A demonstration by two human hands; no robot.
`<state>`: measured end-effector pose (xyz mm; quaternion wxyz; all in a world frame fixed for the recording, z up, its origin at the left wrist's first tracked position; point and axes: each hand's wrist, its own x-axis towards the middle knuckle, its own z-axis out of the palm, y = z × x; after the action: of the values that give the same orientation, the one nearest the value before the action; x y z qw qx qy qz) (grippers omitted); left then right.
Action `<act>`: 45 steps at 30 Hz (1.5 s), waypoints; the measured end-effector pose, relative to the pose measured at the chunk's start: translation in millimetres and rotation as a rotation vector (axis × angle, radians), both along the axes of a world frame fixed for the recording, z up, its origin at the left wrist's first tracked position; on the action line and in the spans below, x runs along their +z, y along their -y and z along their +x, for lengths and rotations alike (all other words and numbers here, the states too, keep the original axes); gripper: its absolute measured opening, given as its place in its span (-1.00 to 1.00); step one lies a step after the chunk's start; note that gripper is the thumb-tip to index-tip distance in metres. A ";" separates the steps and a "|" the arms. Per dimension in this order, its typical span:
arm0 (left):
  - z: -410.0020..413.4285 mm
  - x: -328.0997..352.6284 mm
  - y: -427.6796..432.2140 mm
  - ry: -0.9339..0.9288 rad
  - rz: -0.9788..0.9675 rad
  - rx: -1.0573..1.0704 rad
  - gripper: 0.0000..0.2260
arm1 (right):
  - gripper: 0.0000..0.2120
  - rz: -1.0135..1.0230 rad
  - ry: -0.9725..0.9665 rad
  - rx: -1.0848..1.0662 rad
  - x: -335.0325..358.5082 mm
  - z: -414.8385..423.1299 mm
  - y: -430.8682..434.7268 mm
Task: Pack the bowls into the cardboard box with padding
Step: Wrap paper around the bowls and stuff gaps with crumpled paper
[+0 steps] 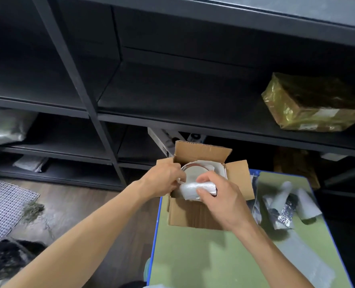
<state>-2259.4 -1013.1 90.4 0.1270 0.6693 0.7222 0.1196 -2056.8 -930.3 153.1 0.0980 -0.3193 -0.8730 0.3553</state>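
gripping padding (195,189) w/ r hand (222,198) in box (195,217); l hand (162,179) by bowl (195,170), grip unclear

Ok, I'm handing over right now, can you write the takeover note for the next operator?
Left hand: fingers curled inside the cardboard box, at its left side; its grip is unclear.
Right hand: holds a white padding roll over the box's near edge.
Done: a bowl sits in the box, a white sheet beside it.
Spare padding lies on the table, right of the box.
To do: tuck the roll in, close the flaps.
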 end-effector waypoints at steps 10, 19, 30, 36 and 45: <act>-5.9 10.2 0.8 0.215 -0.026 0.032 -0.80 | -0.81 0.194 0.120 0.198 -28.8 -14.2 13.5; 1.6 2.6 7.8 0.322 -0.015 0.200 -0.73 | -0.87 0.359 0.303 0.345 -29.1 -51.7 18.5; 6.4 0.4 11.5 0.403 0.052 0.252 -0.74 | -0.81 0.266 0.265 0.202 -53.7 -55.4 30.1; 7.2 -1.3 11.8 0.415 0.071 0.243 -0.81 | -0.74 0.374 0.167 0.178 -57.4 -41.8 44.0; 8.5 -4.3 14.5 0.422 0.082 0.263 -0.83 | -0.81 0.429 0.097 0.120 -76.8 -28.3 41.6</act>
<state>-2250.9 -1027.7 86.2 0.2312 0.5346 0.7550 0.3014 -2085.1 -971.9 76.3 0.1004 -0.2554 -0.9496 0.1513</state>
